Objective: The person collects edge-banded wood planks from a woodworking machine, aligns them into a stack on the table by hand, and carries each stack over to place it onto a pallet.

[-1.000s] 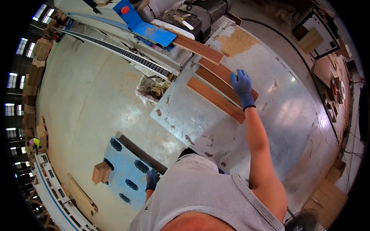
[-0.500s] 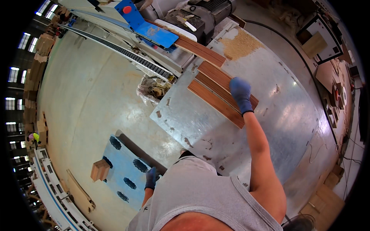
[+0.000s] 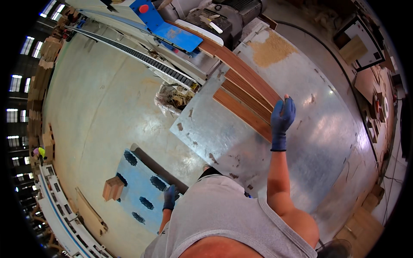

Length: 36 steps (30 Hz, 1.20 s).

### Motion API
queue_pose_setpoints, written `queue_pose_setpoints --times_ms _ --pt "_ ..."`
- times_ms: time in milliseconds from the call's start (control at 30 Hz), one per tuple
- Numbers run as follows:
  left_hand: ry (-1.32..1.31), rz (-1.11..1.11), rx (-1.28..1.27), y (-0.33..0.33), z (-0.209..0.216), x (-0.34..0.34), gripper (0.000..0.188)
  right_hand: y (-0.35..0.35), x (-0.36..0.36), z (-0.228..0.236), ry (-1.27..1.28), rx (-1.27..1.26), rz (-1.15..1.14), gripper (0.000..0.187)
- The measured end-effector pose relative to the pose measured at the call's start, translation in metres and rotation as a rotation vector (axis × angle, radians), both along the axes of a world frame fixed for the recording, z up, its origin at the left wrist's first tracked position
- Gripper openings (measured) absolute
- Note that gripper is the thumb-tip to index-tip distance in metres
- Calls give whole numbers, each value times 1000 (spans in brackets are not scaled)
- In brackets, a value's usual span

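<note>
My right hand [image 3: 283,122], in a blue glove, is at the near end of a long reddish-brown wooden plank [image 3: 247,71]. Its fingers stretch out and part from the thumb; the fingertips touch or almost touch the plank's end. This plank reaches out from beneath the machine's blue plate [image 3: 178,36] and partly overlaps several similar planks lying side by side, among them the nearest plank [image 3: 243,112], on the metal table [image 3: 318,146]. My left hand [image 3: 170,198], also gloved, hangs low with fingers loosely apart, beside the edge of a blue panel [image 3: 131,185] with dark ragged patches.
A motor [image 3: 236,10] sits on the machine at the top, beside a sawdust heap [image 3: 273,49]. Stacked wood blocks [image 3: 113,188] stand by the blue panel's left edge. A roller conveyor [image 3: 133,53] runs off to the upper left. Far left is another person [image 3: 41,152].
The upper plank has slid farther out of the machine, toward me and to the right. My right hand has left the planks on the table and moved to its end. The left hand stays put.
</note>
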State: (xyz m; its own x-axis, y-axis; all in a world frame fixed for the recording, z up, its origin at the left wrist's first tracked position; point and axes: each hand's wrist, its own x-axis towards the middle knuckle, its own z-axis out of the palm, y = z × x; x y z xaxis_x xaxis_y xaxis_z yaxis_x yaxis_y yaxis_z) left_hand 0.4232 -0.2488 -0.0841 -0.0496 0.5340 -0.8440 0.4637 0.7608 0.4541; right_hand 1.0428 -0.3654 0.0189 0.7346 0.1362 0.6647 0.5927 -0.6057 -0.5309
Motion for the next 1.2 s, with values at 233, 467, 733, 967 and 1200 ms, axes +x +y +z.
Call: queue_pose_setpoints --times_ms 233,467,733,967,1200 --pt "-19 10 -24 2 -9 -4 47 3 -9 0 14 -30 72 22" --pt "-42 -12 -15 1 -23 -9 50 3 34 -7 -46 -223 131 24" --pt "6 -63 -50 -1 -13 -1 50 10 134 -36 364 -710 390 34" --pt "79 -35 -43 -13 -9 9 46 15 144 -38 279 -912 464 44" --pt "91 -23 -52 -22 -9 15 45 -15 139 -13 153 -590 564 40"
